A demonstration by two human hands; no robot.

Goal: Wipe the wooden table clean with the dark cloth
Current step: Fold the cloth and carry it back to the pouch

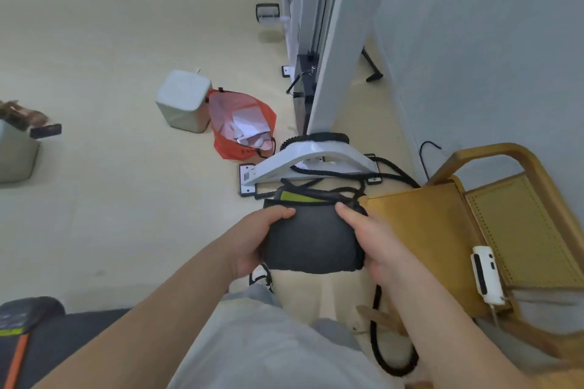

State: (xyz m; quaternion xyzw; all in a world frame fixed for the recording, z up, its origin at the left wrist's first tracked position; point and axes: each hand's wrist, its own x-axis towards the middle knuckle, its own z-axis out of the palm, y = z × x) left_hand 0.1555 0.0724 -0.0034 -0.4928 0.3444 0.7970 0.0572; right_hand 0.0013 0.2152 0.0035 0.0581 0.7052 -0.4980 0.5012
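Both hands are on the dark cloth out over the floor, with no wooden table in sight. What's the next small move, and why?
Probably turn to find the table before wiping. The cloth is folded and gripped at its ends by the left hand and right hand, held in the air above the floor and black cables. Only a wooden chair shows to the right; no tabletop is in view.

Pale cream floor (110, 199), grey wall (489, 57) on the right — a white frame leg (335, 50) between. Wooden chair (493, 230) with tan cushion; grey cube (183, 101) beside an orange bag (240, 123), perhaps rubbish.
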